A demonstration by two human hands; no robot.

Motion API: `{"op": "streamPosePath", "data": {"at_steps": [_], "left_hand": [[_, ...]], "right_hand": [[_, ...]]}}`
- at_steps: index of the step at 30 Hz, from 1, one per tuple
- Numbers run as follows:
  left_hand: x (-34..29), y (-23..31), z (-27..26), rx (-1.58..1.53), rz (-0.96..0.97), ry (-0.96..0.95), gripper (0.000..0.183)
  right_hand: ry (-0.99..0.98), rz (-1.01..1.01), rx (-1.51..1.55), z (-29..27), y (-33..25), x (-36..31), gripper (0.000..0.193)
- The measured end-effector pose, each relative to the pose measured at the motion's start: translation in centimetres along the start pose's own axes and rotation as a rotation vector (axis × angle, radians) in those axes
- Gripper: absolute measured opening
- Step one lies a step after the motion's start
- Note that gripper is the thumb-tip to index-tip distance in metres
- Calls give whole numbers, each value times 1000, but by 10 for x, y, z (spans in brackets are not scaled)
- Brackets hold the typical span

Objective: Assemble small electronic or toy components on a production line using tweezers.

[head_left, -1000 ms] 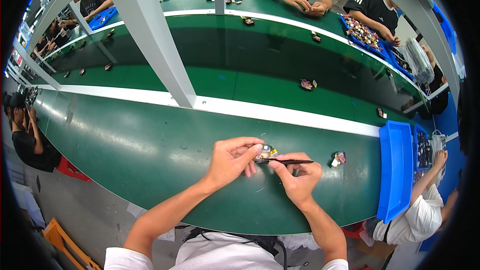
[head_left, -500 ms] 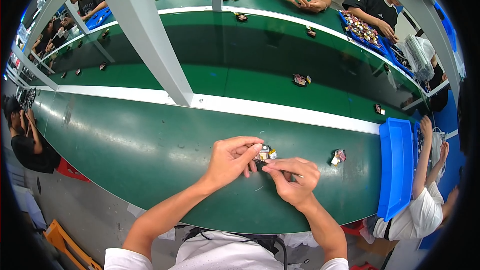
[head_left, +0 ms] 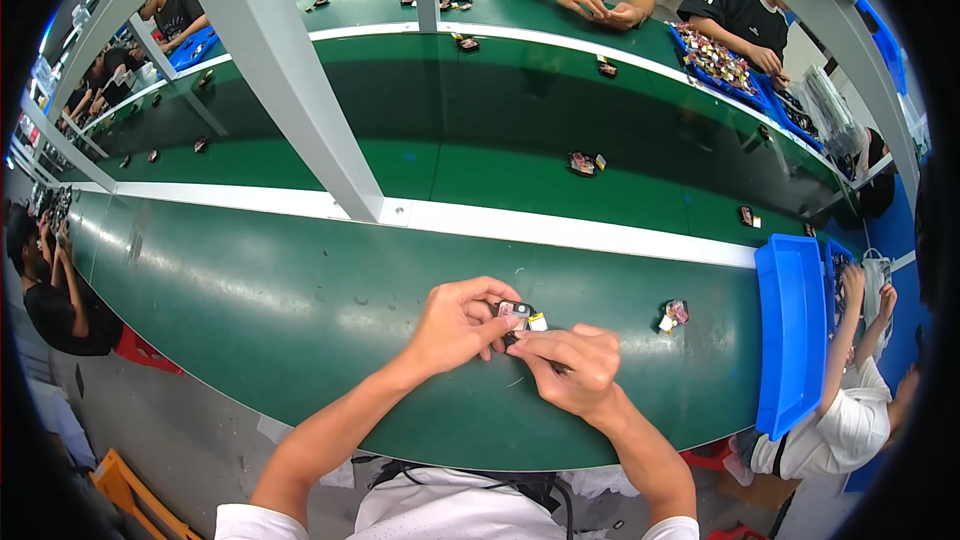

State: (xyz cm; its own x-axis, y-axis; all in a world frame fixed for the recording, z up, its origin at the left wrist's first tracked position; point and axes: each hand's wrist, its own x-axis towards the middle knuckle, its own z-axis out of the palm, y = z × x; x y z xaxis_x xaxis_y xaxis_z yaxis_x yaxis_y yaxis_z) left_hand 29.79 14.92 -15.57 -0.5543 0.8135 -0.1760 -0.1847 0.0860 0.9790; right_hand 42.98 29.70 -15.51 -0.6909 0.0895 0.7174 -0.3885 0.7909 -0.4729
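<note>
A small black electronic module (head_left: 514,309) with a pale inner face and a white-and-yellow tab is held above the green worktable (head_left: 300,310). My left hand (head_left: 455,328) grips its left side, thumb lying across the face. At its lower edge the fingertips of my right hand (head_left: 575,368) are pinched together against it. Something thin and dark shows under the right hand's curled fingers; its kind cannot be made out. To the right on the tabletop lies a second module (head_left: 674,316) with a white tab.
Past a white rail (head_left: 560,232) runs a green conveyor belt (head_left: 480,165) carrying several modules (head_left: 585,164). A grey upright post (head_left: 290,90) stands at the rail. A blue tray (head_left: 790,340) sits at the right end. Co-workers sit across the belt and at both sides.
My right hand has shifted slightly left, closer to the left hand. The held module has tilted so more of its face shows. Modules on the belt have moved left.
</note>
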Motion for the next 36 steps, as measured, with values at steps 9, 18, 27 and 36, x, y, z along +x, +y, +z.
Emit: {"op": "streamPosePath", "data": {"at_steps": [9,18,27,36], "left_hand": [[5,1,3,-60,-38,34,19],[98,19,-32,4,162,465,22],[171,45,-67,1210,350,956,30],[225,41,-5,669,33,370,38]], "right_hand": [[-3,8,-38,0,-2,-1,18],[256,93,-80,-22,19,12,17],[248,112,-97,-18,30,4,17],[217,85,-95,-12,33,-5,15]]}}
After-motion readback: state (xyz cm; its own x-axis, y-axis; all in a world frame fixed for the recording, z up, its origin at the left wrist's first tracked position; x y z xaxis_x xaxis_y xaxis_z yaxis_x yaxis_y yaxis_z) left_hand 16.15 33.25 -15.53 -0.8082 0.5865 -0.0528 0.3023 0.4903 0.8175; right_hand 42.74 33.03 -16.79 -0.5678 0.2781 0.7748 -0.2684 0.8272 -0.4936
